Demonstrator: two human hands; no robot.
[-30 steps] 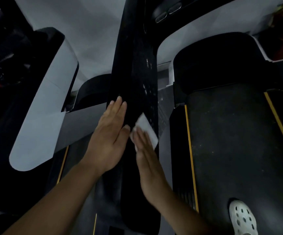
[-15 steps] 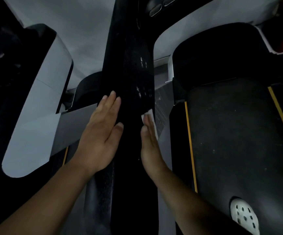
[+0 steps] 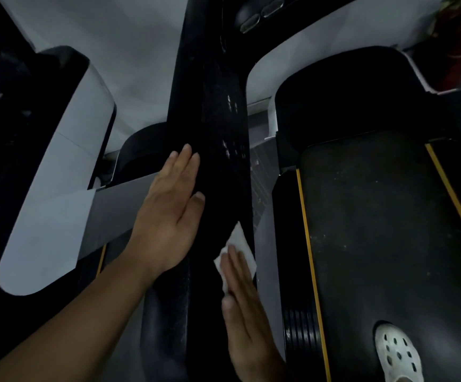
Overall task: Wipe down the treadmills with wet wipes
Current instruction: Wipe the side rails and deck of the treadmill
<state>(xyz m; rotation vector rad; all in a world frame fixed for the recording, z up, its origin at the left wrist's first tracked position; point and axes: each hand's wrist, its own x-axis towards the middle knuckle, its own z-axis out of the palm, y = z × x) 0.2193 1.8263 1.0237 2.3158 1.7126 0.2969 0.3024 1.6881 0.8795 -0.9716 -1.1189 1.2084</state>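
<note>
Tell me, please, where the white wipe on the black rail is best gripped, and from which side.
Probably pinch the wipe at its far corner, coming from the far side along the black rail. That corner sticks out past the straight fingers of the right hand, which presses the rest flat.

Left hand (image 3: 168,216), right hand (image 3: 248,312) bare; white clog (image 3: 397,354), round holes.

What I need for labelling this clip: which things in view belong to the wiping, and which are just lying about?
Job: wet wipe; right hand pressing it on the black treadmill rail; left hand flat against that rail.
Just about: white shoe on the belt; blurred red object.
</note>
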